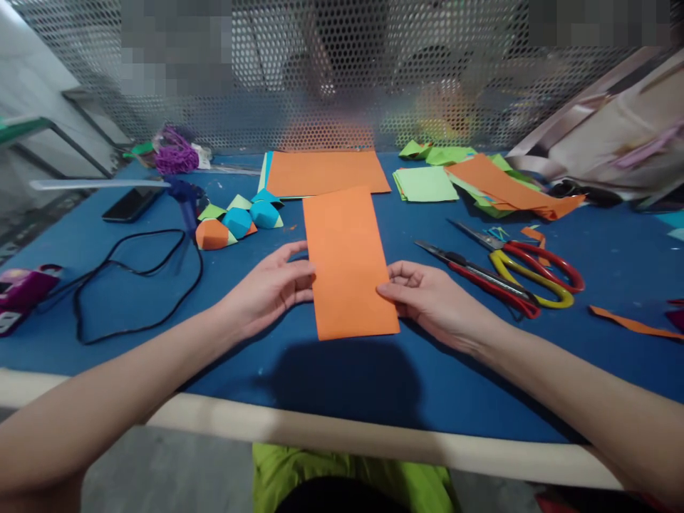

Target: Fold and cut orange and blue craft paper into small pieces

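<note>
An orange sheet of paper (pixel 350 263), a tall rectangle, is held up between my two hands over the blue table. My left hand (pixel 281 281) pinches its left edge, thumb in front and the other fingers partly behind. On the opposite edge, lower down, my right hand (pixel 422 296) grips the paper with the thumb on its face. Behind the sheet lies a stack of larger orange paper (pixel 328 171) with blue and pale sheets under it. To the right of my right hand are a red-and-black utility knife (pixel 481 274) and red-and-yellow scissors (pixel 526 267).
Folded paper pieces (pixel 240 219) and a blue glue gun (pixel 184 203) with a looping black cord (pixel 80 313) lie left, near a phone (pixel 132 204) and purple yarn (pixel 175 153). Green squares (pixel 426 184) and orange scraps (pixel 513 185) lie back right. A perforated metal panel (pixel 342 92) stands behind.
</note>
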A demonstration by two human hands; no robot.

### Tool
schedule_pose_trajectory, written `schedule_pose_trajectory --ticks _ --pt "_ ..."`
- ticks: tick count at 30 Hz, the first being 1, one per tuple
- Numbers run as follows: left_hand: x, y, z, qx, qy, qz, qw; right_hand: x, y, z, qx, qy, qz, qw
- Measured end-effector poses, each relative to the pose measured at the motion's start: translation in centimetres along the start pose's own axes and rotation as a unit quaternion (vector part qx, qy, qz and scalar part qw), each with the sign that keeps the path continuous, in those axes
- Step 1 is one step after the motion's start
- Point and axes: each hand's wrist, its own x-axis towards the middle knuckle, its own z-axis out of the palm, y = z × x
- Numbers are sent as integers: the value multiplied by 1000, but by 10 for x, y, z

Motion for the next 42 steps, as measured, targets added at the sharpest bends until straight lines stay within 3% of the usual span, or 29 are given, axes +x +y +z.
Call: schedule_pose_trajectory --ticks 8,19,22,25,28,30,33,37,42 --pt "2 -1 -7 46 25 -5 999 -6 -9 -9 -25 -59 13 998" --pt "2 5 -7 79 39 -42 995 -7 -17 -26 -187 -53 -76 978" --pt "2 8 -12 126 38 -49 990 -12 -32 -42 -344 -39 -145 927" --pt "-1 15 -18 216 19 -40 975 -17 -48 -73 -542 33 -238 805" --pt "-3 23 -23 319 -13 -34 947 -18 -56 -105 -672 95 -217 702" --pt "-3 28 -27 389 -35 -20 920 -18 -54 -121 -722 97 -180 661" --pt "4 33 -31 469 -66 9 880 -17 -47 -132 -752 68 -156 637" --pt "19 36 -34 544 -74 43 835 -17 -42 -137 -765 24 -174 619" --pt "29 34 -29 653 -24 67 754 -14 -35 -139 -742 29 -211 635"
